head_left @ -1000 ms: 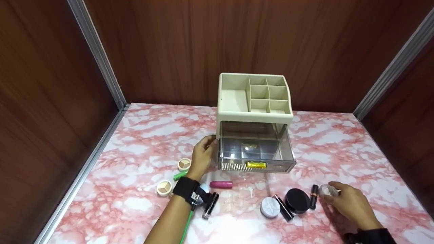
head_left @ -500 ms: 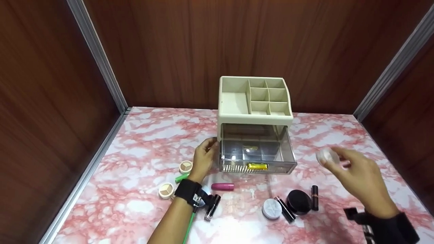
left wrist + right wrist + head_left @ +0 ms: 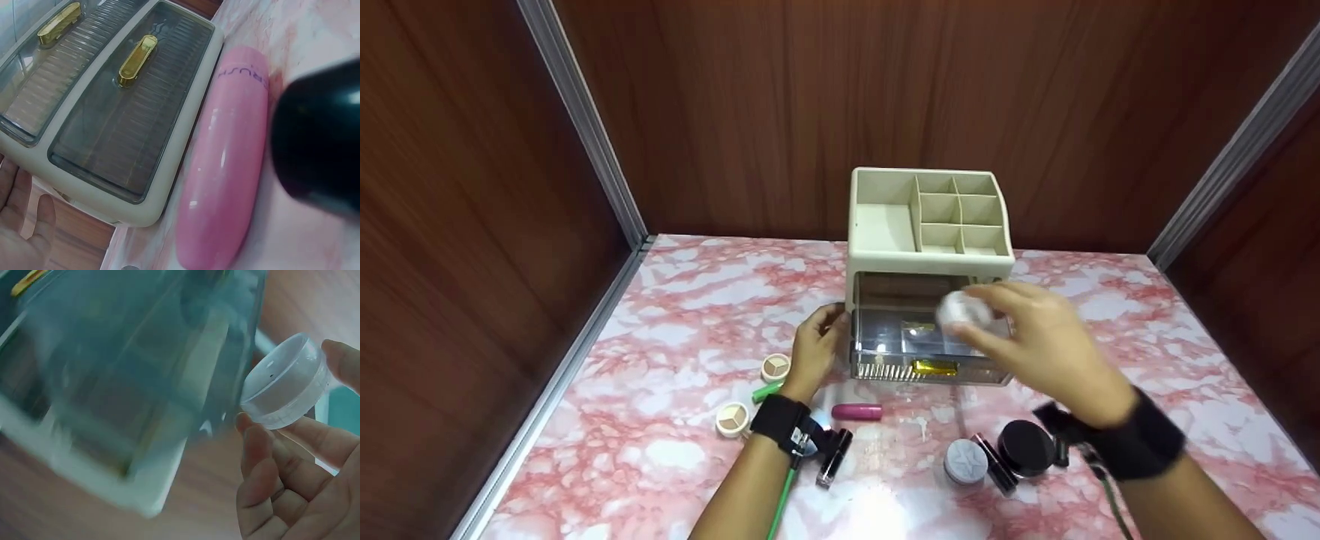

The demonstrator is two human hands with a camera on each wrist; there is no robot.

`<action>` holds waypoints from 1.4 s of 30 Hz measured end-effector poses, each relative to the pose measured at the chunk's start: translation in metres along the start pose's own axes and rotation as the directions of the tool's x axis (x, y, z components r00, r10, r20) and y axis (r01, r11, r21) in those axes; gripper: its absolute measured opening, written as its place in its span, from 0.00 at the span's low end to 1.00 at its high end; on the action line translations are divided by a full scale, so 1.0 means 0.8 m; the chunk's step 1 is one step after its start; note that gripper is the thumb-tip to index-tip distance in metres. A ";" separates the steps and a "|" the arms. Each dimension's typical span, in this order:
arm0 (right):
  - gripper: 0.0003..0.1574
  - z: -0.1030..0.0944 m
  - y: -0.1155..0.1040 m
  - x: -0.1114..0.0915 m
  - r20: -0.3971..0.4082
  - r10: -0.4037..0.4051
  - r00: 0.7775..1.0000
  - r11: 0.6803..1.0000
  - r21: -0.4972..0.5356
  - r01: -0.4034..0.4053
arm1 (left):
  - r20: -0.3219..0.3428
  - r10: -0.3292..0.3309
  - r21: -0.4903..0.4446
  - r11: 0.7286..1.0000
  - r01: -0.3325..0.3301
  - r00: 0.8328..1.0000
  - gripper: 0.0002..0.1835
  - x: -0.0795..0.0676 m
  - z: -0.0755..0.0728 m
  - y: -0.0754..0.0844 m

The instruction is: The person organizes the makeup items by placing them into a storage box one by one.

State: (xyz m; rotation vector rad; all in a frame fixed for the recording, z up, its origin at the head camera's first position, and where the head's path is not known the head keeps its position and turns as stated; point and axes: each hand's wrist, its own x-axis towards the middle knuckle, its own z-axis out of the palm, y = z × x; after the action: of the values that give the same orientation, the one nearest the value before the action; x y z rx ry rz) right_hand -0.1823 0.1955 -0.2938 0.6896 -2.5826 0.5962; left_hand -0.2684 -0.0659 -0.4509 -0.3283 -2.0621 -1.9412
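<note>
A cream cosmetic organizer (image 3: 930,262) stands at the middle of the table with its smoky clear upper drawer (image 3: 885,341) pulled out. Between thumb and fingers my right hand (image 3: 1046,345) pinches a small clear round jar (image 3: 284,382), held over the drawer's right part. The jar looks blurred in the head view. Against the organizer's left side rests my left hand (image 3: 814,349), its fingers relaxed in the left wrist view. A pink tube (image 3: 856,412) lies in front of the organizer, beside a black lipstick tube (image 3: 834,459).
Left of the left wrist lie two round three-shade palettes (image 3: 733,419) and a green tube (image 3: 766,391). At the front right are a grey star-topped jar (image 3: 966,461), a black lip tube (image 3: 994,465) and a black compact (image 3: 1027,448). Wood-grain panels (image 3: 810,97) enclose the table.
My right hand has lifted the clear jar from the table's right side and carried it left to above the drawer. My left hand keeps its place at the organizer's side.
</note>
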 end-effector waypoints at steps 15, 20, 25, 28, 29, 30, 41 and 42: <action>0.28 0.070 -0.045 0.047 0.194 -0.005 0.981 1.000 -0.001 0.005 | 0.003 -0.010 -0.004 1.000 0.010 1.000 0.11 -0.003 0.000 -0.002; 0.24 0.082 -0.048 0.057 0.254 0.061 0.965 0.998 -0.007 -0.061 | 0.027 -0.016 -0.027 0.999 0.017 1.000 0.12 -0.003 -0.001 -0.003; 0.28 0.086 -0.047 0.068 0.328 0.122 0.937 0.993 -0.040 -0.115 | 0.028 -0.008 -0.015 1.000 0.009 1.000 0.13 -0.001 -0.002 -0.001; 0.33 0.085 -0.047 0.071 0.381 0.138 0.914 0.990 -0.042 -0.132 | 0.024 -0.010 -0.001 1.000 0.010 1.000 0.12 0.000 -0.002 0.002; 0.34 0.084 -0.047 0.072 0.398 0.136 0.907 0.990 -0.038 -0.132 | 0.023 -0.011 0.004 1.000 0.011 1.000 0.12 0.000 -0.002 0.003; 0.35 0.084 -0.047 0.072 0.417 0.134 0.899 0.991 -0.035 -0.132 | 0.024 -0.012 0.001 1.000 0.011 1.000 0.12 0.000 -0.001 0.003; 0.30 0.085 -0.043 0.077 0.540 0.068 0.839 0.996 0.009 -0.086 | 0.025 -0.003 -0.013 1.000 0.003 1.000 0.12 0.000 -0.001 0.002; 0.28 0.085 -0.043 0.077 0.534 0.061 0.843 0.997 0.015 -0.082 | 0.025 -0.003 -0.015 1.000 0.004 1.000 0.12 0.000 -0.001 0.002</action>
State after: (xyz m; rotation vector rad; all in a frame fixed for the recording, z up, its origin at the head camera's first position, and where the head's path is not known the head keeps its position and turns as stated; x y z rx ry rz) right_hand -0.2309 0.1119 -0.3111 0.8774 -3.1319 0.5323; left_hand -0.2675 -0.0669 -0.4492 -0.3545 -2.0662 -1.9649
